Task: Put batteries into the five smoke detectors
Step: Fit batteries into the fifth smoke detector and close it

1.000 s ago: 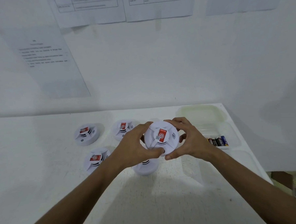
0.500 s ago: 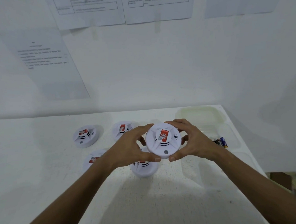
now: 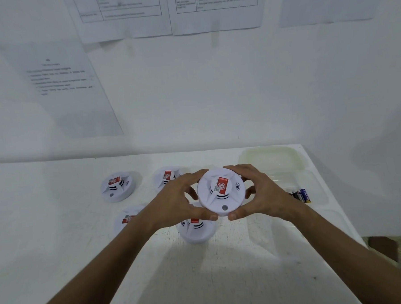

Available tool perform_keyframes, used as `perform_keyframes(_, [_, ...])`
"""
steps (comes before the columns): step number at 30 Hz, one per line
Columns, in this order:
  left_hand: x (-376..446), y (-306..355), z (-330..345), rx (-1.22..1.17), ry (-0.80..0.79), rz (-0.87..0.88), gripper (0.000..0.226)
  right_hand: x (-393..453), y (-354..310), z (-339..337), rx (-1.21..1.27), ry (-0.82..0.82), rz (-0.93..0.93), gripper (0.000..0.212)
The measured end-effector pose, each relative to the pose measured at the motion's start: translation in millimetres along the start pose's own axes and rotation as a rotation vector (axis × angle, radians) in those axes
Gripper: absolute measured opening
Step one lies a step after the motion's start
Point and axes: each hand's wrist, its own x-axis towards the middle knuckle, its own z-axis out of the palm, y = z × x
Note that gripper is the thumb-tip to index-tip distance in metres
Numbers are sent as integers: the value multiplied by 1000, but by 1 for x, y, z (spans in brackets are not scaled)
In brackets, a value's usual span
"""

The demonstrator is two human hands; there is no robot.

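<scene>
A round white plastic smoke detector with a red label on its raised centre (image 3: 221,192) is held above the white table (image 3: 58,205) between both hands. The left hand (image 3: 174,204) grips its left rim, fingers curled over the far edge and thumb pressed against the near edge; the right hand (image 3: 264,192) mirrors it on the right rim, fingers wrapped over the top and thumb meeting the near edge just beside the left thumb. The detector's face tilts toward the camera, a small round button showing between the two thumbs. Just below the thumbs, a second white detector (image 3: 196,231) rests on the table, partly hidden by the left hand. Beyond the left fingers sits a third detector (image 3: 165,178), partly covered by them, and further left of it a fourth (image 3: 117,186) lies fully in sight. A fifth (image 3: 127,219) shows behind the left wrist. To the right of the right hand, a clear plastic tray (image 3: 317,192) holds a few dark cylindrical batteries (image 3: 301,195), near the knuckles but apart from them. Printed paper sheets (image 3: 70,89) hang on the wall (image 3: 215,93) beyond the fingers.
</scene>
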Motion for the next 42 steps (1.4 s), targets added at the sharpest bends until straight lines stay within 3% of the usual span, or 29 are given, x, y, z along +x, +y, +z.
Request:
perform_keyframes(35, [25,-13,-4,34,26,90,82,14,4,-6,-12,50,23,100])
perform_keyframes(42, [39,-12,-9,82,36,53,68,30,11,-8,-11,63,17,90])
